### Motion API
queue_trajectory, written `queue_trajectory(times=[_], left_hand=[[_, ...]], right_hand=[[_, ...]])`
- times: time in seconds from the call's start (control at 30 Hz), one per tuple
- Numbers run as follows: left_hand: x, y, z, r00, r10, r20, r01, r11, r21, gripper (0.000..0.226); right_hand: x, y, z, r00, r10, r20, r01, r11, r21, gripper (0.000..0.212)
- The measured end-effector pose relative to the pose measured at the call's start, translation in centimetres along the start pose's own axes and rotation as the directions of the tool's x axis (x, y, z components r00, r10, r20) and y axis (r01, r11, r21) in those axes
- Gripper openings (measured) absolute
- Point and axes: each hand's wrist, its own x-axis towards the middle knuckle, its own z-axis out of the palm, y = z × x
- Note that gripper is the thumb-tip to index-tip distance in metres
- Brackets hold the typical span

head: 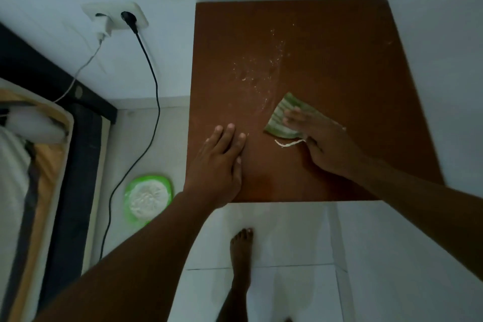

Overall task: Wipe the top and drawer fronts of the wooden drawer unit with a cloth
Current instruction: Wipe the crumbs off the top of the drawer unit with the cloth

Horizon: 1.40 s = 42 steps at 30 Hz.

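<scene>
Left hand flat, fingers straight and together, resting on drawer unit top near front-left edge. Right hand fingers spread, pressing green cloth mid-top, beside white powder specks.

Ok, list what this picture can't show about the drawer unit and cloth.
Drawer fronts: head view looks straight down; the wooden top hides them.
Cloth: partly under the right hand, both motion-blurred.
White specks on the top: too small to identify.
</scene>
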Motion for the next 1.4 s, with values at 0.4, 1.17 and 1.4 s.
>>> queue_trajectory(times=[0.4,1.17,1.4], left_hand=[[0.4,-0.2,-1.1,0.992,-0.038,0.122,0.038,0.999,0.010,0.058],[10.1,-5.7,-7.0,0.989,0.063,0.131,-0.086,0.980,0.181,0.056],[12.1,-5.4,-5.0,0.999,-0.039,-0.021,0.039,0.999,-0.028,0.050]], right_hand=[[-12.1,-9.0,3.8,0.966,-0.221,0.134,0.215,0.975,0.061,0.061],[4.6,-4.5,-1.8,0.970,0.188,-0.157,-0.178,0.981,0.075,0.049],[20.3,8.8,-8.6,0.826,0.400,-0.398,-0.445,0.895,-0.022,0.047]])
